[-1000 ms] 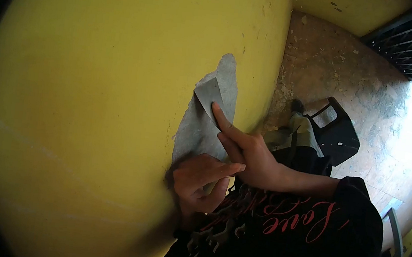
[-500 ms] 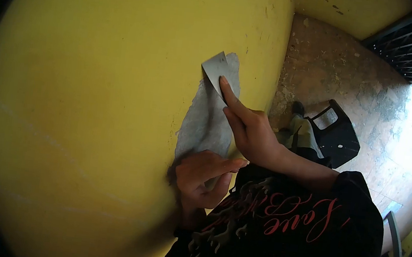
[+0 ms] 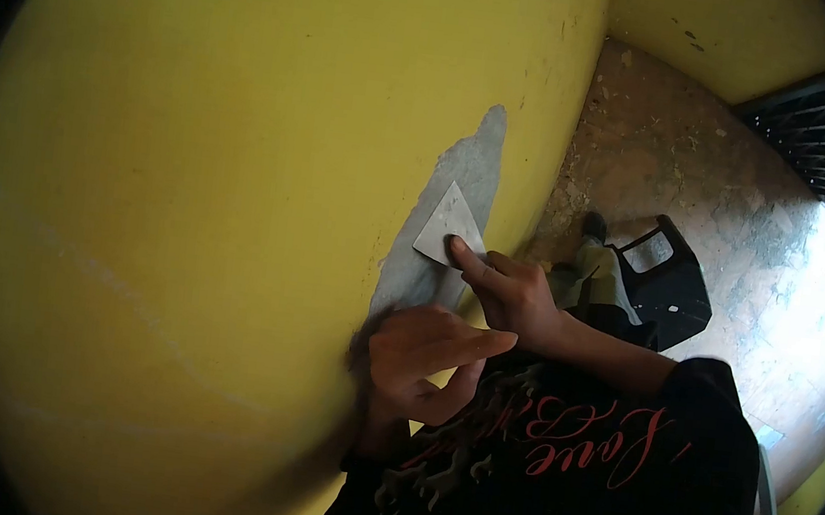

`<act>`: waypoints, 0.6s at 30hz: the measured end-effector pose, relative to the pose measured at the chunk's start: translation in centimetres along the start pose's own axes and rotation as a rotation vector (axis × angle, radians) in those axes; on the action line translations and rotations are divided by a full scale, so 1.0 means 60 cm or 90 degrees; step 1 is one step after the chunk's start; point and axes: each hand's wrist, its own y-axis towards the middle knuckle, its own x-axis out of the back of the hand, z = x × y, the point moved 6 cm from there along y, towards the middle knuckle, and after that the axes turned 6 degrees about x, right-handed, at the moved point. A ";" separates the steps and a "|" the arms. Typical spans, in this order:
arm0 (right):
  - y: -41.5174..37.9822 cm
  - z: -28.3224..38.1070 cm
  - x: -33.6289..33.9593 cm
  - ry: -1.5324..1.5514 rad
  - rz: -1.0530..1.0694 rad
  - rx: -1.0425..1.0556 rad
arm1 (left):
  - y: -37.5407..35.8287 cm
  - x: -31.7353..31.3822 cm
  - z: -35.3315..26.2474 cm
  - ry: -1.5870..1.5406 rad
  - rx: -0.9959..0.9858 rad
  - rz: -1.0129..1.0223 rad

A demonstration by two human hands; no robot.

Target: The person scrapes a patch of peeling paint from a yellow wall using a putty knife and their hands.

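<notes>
Head view: right hand (image 3: pixel 514 293) presses scraper blade (image 3: pixel 449 226) against wall (image 3: pixel 239 189)

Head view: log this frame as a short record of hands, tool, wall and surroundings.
Right hand: presses a flat grey scraper blade against the wall
Left hand: resting on the wall below, fingers extended
Wall: yellow, with a grey bare patch under the blade
Floor: dusty; black plastic chair stands on it
</notes>
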 end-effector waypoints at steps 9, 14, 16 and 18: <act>-0.006 0.002 -0.007 0.029 -0.033 0.012 | -0.001 0.001 0.004 -0.017 0.003 0.010; 0.028 -0.004 -0.001 0.016 -0.029 0.032 | -0.008 0.001 0.007 -0.003 0.013 0.013; 0.017 -0.001 0.000 0.035 -0.022 0.015 | -0.011 -0.001 0.010 -0.001 0.015 0.006; 0.024 0.004 0.007 0.038 -0.020 0.017 | -0.010 -0.002 0.008 0.002 0.010 -0.003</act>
